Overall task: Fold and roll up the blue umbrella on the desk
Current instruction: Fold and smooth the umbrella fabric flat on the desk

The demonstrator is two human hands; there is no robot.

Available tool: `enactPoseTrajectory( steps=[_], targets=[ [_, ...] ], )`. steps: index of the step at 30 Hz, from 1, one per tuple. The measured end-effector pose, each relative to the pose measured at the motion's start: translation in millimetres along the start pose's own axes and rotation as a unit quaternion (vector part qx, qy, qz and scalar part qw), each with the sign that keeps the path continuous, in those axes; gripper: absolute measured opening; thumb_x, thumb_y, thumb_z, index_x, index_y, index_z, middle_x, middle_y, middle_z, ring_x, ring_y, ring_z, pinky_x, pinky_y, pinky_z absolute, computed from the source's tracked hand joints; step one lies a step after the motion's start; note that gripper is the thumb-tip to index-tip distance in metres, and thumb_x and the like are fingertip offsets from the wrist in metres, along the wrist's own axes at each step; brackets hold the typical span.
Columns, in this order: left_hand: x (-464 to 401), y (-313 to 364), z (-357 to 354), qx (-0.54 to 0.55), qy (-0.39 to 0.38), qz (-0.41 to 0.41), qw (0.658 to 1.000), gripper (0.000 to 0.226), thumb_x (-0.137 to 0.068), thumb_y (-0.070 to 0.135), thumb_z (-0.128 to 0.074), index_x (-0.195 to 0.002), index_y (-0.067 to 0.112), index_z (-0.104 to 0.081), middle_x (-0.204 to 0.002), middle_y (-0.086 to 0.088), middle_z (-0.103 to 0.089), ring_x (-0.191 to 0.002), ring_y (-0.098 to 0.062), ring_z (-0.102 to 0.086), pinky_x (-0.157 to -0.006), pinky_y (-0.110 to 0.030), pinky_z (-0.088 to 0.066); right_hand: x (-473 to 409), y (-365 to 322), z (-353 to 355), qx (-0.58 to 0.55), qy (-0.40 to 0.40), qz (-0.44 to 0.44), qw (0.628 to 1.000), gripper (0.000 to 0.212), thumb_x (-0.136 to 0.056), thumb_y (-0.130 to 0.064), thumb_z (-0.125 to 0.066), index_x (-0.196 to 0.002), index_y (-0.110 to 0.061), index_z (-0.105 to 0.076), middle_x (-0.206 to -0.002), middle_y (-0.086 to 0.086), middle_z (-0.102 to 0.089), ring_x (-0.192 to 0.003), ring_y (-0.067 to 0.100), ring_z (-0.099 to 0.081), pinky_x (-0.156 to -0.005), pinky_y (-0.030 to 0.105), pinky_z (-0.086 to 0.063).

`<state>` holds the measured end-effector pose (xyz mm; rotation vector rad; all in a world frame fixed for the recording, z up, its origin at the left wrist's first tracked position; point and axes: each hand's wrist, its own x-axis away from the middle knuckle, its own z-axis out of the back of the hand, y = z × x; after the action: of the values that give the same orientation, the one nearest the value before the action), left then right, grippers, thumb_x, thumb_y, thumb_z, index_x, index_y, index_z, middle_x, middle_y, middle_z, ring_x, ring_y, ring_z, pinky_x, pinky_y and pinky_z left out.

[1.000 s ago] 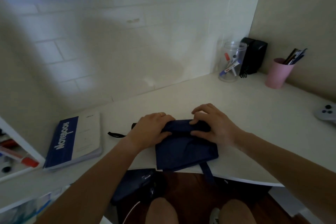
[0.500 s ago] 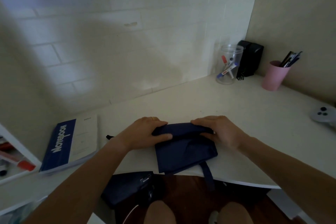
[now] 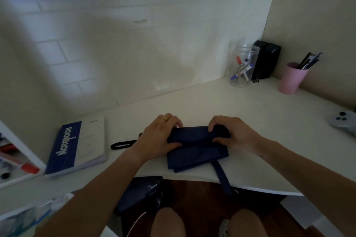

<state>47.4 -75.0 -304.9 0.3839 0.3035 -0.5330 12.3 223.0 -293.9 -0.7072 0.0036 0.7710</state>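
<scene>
The dark blue umbrella (image 3: 196, 150) lies folded flat near the front edge of the white desk (image 3: 221, 100). Its far edge is rolled into a thick fold. My left hand (image 3: 159, 136), with a gold ring, grips the left end of that roll. On the right end my right hand (image 3: 233, 132) pinches the roll between fingers and thumb. A blue fastening strap (image 3: 221, 177) hangs from the fabric over the desk edge. The black wrist loop (image 3: 123, 144) of the handle sticks out to the left, and the handle itself is hidden under my left hand.
A blue and white notebook (image 3: 77, 146) lies at the left, beside a white tray (image 3: 19, 161) of markers. At the back right stand a clear jar of markers (image 3: 242, 65), a black box (image 3: 266, 61) and a pink pen cup (image 3: 291, 78). A grey game controller (image 3: 344, 122) lies far right.
Both hands have curled tighter over the far edge of the fabric, and the roll there has grown thicker. The black wrist loop now shows more at the left.
</scene>
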Motion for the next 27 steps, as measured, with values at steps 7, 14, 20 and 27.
enactPoseTrajectory(
  steps=[7, 14, 20, 27],
  targets=[
    [5.7, 7.2, -11.2, 0.011, -0.014, 0.011, 1.000, 0.048, -0.090, 0.044, -0.063, -0.134, 0.027, -0.059, -0.117, 0.004, -0.060, -0.097, -0.015, -0.063, -0.082, -0.041, -0.058, 8.8, 0.7, -8.9, 0.183, 0.033, 0.047, 0.981, 0.044, -0.084, -0.022, -0.072, -0.124, -0.030, -0.055, -0.112, -0.014, -0.054, -0.097, 0.005, -0.051, -0.080, 0.020, -0.045],
    [9.7, 19.1, -9.0, 0.019, 0.008, 0.005, 1.000, 0.036, -0.086, 0.037, -0.073, -0.120, 0.027, -0.064, -0.119, 0.007, -0.059, -0.101, -0.012, -0.061, -0.082, -0.029, -0.054, 17.8, -3.3, -1.7, 0.100, 0.001, 0.017, 0.995, 0.034, -0.087, -0.019, -0.071, -0.116, -0.032, -0.060, -0.108, -0.015, -0.066, -0.092, 0.004, -0.063, -0.079, 0.023, -0.051],
    [7.9, 27.7, 8.0, 0.102, -0.094, 0.080, 0.987, 0.016, -0.100, 0.041, -0.059, -0.113, 0.031, -0.058, -0.088, 0.023, -0.064, -0.080, -0.014, -0.065, -0.075, -0.044, -0.057, 37.9, -19.3, -24.0, 0.175, 0.084, 0.025, 0.981, 0.030, -0.089, -0.024, -0.069, -0.118, -0.027, -0.062, -0.128, -0.009, -0.061, -0.110, 0.014, -0.059, -0.086, 0.036, -0.055],
    [19.5, 39.7, 2.0, 0.051, -0.042, 0.091, 0.994, 0.028, -0.088, 0.045, -0.071, -0.109, 0.042, -0.053, -0.109, 0.012, -0.066, -0.095, -0.012, -0.062, -0.081, -0.042, -0.055, 116.3, -55.3, -73.6, 0.276, 0.191, -0.045, 0.941, 0.067, -0.074, -0.065, -0.072, -0.117, -0.013, -0.070, -0.124, 0.007, -0.062, -0.115, 0.026, -0.058, -0.090, 0.042, -0.051]
  ],
)
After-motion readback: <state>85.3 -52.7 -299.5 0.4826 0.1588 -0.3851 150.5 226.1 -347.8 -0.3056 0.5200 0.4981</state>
